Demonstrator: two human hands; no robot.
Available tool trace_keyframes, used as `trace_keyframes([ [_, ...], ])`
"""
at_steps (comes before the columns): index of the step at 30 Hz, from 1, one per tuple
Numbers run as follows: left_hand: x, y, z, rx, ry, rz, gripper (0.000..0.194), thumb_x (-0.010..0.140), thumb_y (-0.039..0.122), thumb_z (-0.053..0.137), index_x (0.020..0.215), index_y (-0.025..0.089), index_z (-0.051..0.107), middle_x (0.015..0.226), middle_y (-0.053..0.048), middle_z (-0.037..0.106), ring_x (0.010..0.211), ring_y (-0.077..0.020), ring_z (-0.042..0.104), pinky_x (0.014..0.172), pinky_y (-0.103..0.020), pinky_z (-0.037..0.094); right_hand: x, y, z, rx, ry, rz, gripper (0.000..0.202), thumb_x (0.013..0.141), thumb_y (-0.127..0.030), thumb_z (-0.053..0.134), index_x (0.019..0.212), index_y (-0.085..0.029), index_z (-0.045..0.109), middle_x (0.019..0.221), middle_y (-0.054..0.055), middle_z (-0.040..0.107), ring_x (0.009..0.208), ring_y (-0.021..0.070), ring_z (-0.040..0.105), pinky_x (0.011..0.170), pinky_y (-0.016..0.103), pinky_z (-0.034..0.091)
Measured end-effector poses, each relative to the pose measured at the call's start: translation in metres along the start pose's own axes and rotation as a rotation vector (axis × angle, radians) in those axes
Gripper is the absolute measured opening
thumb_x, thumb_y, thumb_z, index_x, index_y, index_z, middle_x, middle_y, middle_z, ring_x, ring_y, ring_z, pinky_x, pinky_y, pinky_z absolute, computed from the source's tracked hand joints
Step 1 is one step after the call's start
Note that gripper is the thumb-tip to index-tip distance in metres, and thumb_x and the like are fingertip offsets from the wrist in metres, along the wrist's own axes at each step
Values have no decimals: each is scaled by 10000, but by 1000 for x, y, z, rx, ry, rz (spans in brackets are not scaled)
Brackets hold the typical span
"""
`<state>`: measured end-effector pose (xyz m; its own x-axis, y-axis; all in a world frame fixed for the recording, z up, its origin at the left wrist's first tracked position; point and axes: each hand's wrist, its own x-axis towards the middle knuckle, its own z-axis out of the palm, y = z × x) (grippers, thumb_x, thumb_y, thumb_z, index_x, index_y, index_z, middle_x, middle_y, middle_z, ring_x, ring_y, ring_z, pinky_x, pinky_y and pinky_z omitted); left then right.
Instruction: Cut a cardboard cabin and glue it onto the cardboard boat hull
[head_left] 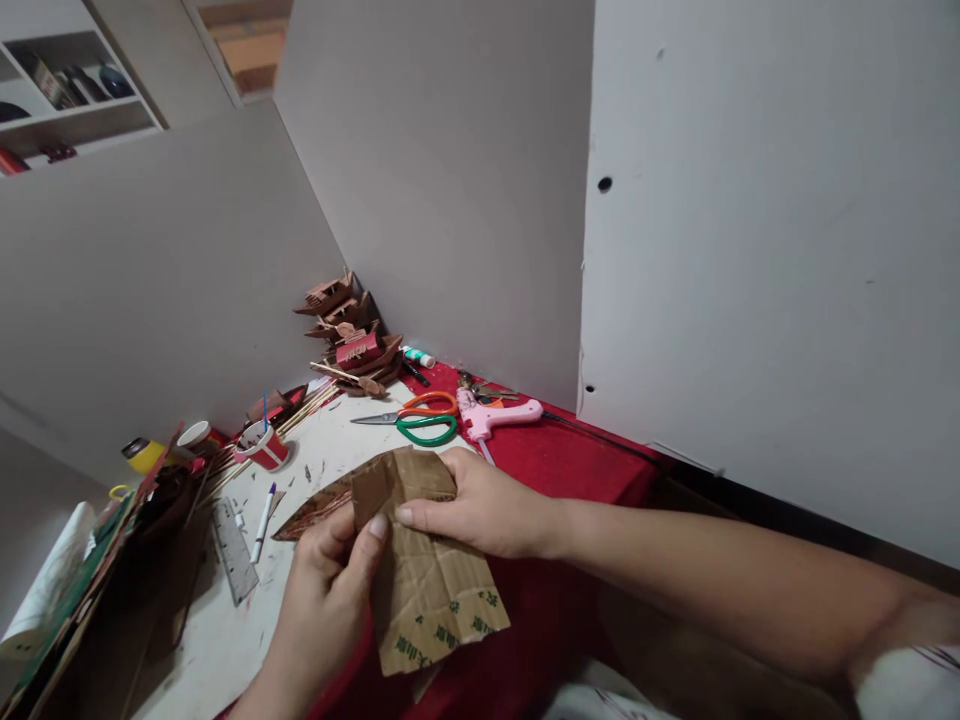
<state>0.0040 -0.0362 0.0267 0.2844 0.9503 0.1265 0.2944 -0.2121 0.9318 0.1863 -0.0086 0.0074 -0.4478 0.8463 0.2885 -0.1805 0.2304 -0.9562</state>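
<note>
A creased piece of brown cardboard [431, 585] with printed green characters along its lower edge is held between my two hands. My left hand [341, 560] pinches its left side, thumb on top. From the right, my right hand [480, 505] grips the upper edge, its thumb pressed flat on the face and its fingers hidden behind. Behind the sheet, a pointed brown cardboard piece [315, 508] lies on the white board. Just beyond the hands are scissors [427, 418] with one orange and one green handle, and a pink glue gun [495, 412].
Several small model boats [352, 340] are stacked in the corner. A paper cup [264, 447], a marker [264, 522] and a ruler [234, 550] are on the left. Cardboard sheets [112, 600] lean at the far left. Grey panels [450, 180] wall in the red-covered table [577, 470].
</note>
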Motion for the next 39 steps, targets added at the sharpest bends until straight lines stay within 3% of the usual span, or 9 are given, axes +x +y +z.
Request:
trace_keyframes([
  [6,7,-11,4,-146,53,-51,261,740,420,759,822,173,775,609,-1,670,621,-141,572,682,-241,491,-9,13,8,-569,185,-546,143,790,-109,502,659,-160,528,641,2,529,601,115,468,603,244,402],
  [12,8,-5,5,-267,40,-202,302,751,440,740,897,176,741,713,-22,696,641,-155,596,643,-256,483,-3,18,8,-57,152,-143,123,817,-237,553,818,-134,620,755,27,654,694,155,606,656,265,500],
  [14,7,-3,2,-217,-10,-212,319,757,461,719,877,165,723,710,-22,678,641,-162,587,635,-264,482,-3,14,4,-41,98,-65,179,808,-245,564,907,-125,654,821,44,694,746,176,641,685,286,524],
  [18,5,-4,-1,51,-89,-122,307,836,441,603,787,145,670,668,-3,577,634,-145,501,592,-236,415,-5,0,-9,-403,129,-216,370,764,-206,636,1128,-141,659,1107,99,701,982,216,648,862,332,507],
  [22,3,-6,4,341,-78,49,347,876,376,545,603,162,533,594,31,423,592,-115,372,538,-219,304,-5,-4,-16,-595,-59,-323,226,822,-118,554,976,-135,718,890,74,732,809,170,654,764,278,500],
  [25,4,-4,1,210,-80,-35,385,839,438,597,577,168,514,553,40,408,544,-106,357,502,-214,288,-4,-3,-18,-495,-43,-291,177,816,-98,558,858,-132,726,785,44,722,728,148,639,692,239,485],
  [28,6,0,-9,-100,-19,-151,319,782,484,672,769,165,681,642,0,592,610,-142,522,582,-224,415,-2,-2,-21,-401,147,-276,133,820,-148,588,817,-136,720,769,30,720,710,146,635,666,233,480],
  [33,5,2,-10,-217,140,-36,450,781,509,680,1106,200,715,1075,-89,720,988,-260,625,846,-316,492,2,2,-23,-394,477,-346,134,834,-200,601,858,-142,719,816,40,718,728,156,634,681,257,490],
  [39,2,-3,1,6,260,25,335,829,460,659,937,152,734,780,-34,702,719,-174,604,644,-235,491,-4,3,-17,-336,287,-397,165,833,-136,598,959,-160,702,899,44,739,832,153,681,769,259,537],
])
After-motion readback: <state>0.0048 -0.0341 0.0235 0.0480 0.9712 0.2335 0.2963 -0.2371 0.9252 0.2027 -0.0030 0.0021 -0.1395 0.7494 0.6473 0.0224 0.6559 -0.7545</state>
